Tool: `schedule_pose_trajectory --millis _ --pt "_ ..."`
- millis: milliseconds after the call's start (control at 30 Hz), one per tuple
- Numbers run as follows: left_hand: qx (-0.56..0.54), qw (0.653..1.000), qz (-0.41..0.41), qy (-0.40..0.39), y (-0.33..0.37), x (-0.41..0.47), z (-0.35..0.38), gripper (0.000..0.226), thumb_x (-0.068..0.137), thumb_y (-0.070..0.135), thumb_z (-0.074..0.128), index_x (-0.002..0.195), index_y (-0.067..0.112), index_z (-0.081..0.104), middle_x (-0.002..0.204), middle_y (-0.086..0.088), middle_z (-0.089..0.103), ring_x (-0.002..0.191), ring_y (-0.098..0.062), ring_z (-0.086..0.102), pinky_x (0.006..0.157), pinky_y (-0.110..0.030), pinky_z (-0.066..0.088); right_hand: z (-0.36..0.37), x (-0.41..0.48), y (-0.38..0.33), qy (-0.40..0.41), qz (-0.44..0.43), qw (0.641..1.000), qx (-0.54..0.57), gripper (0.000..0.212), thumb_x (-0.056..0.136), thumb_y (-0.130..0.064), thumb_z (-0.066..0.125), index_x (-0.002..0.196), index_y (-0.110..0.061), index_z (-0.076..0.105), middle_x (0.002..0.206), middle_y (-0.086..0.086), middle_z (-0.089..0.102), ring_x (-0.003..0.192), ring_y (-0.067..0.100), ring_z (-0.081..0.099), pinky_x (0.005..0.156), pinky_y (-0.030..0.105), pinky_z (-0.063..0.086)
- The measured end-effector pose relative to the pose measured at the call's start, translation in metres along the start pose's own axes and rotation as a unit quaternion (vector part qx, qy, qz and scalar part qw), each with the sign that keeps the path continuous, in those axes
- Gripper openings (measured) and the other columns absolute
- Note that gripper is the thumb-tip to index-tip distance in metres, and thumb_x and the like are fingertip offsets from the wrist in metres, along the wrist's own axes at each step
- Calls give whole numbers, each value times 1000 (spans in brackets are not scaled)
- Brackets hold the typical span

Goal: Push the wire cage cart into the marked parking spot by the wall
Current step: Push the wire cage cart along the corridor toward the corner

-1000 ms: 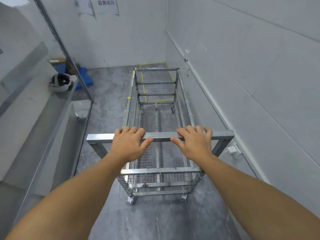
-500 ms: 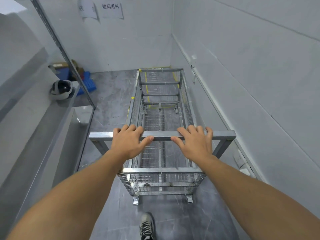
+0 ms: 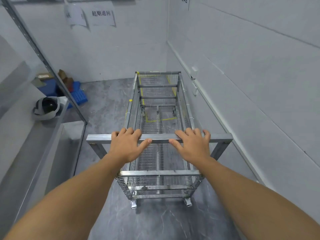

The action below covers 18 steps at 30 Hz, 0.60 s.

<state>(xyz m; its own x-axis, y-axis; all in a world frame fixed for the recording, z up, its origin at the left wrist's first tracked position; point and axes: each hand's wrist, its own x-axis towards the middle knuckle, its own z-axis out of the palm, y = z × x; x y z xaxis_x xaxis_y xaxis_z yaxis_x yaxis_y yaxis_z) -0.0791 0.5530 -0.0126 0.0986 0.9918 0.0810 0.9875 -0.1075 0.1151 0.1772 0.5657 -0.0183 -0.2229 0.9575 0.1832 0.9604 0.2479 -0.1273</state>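
Note:
The wire cage cart stands lengthwise in front of me on the grey floor, close to the white wall on the right. Its metal handle bar runs across at the near end. My left hand and my right hand both rest on this bar, fingers curled over it and thumbs along its near side. Yellow tape lines of the marked parking spot show through the mesh under the cart's far half, and reach toward the back wall.
The right wall carries a white rail and small boxes just beside the cart. A metal shelving unit with a helmet stands on the left. Blue crates and cardboard sit in the far left corner.
The cart has rolled forward toward the back wall, with its far end now over the yellow lines. Both hands stay on the handle bar.

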Motion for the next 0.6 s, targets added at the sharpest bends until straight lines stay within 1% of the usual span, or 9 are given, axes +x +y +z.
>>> schedule_pose_trajectory --millis 133,300,467,533,600 --pt "11 1000 4 2 -9 35 4 53 88 78 15 93 32 43 93 7 49 94 -19 44 89 -42 30 10 36 7 20 -2 1000 6 50 91 -74 26 110 -42 58 102 -11 60 103 20 50 100 52 19" --pt "7 1000 1 12 -17 99 11 56 88 78 17 93 31 47 92 7 51 92 -18 44 87 -40 28 22 98 24 27 -10 1000 -3 53 90 -74 21 108 -41 58 99 -12 60 98 19 51 98 51 20" --pt "6 1000 -4 12 -17 163 14 54 88 77 15 94 33 44 93 8 51 93 -17 44 87 -41 29 34 161 46 36 -13 999 2 53 90 -73 22 108 -40 60 100 -9 61 98 21 52 100 55 24" --pt "-1 1000 -6 11 -18 181 13 49 88 77 17 92 34 40 93 8 51 92 -17 43 87 -41 29 36 179 51 47 -15 999 5 53 90 -72 24 107 -38 61 100 -8 61 98 23 53 100 57 25" --pt "-2 1000 -11 10 -20 208 13 50 88 78 16 90 34 41 92 7 51 92 -17 43 88 -42 30 40 207 58 40 -19 999 3 55 90 -72 23 111 -38 62 101 -7 62 99 23 53 100 57 25"
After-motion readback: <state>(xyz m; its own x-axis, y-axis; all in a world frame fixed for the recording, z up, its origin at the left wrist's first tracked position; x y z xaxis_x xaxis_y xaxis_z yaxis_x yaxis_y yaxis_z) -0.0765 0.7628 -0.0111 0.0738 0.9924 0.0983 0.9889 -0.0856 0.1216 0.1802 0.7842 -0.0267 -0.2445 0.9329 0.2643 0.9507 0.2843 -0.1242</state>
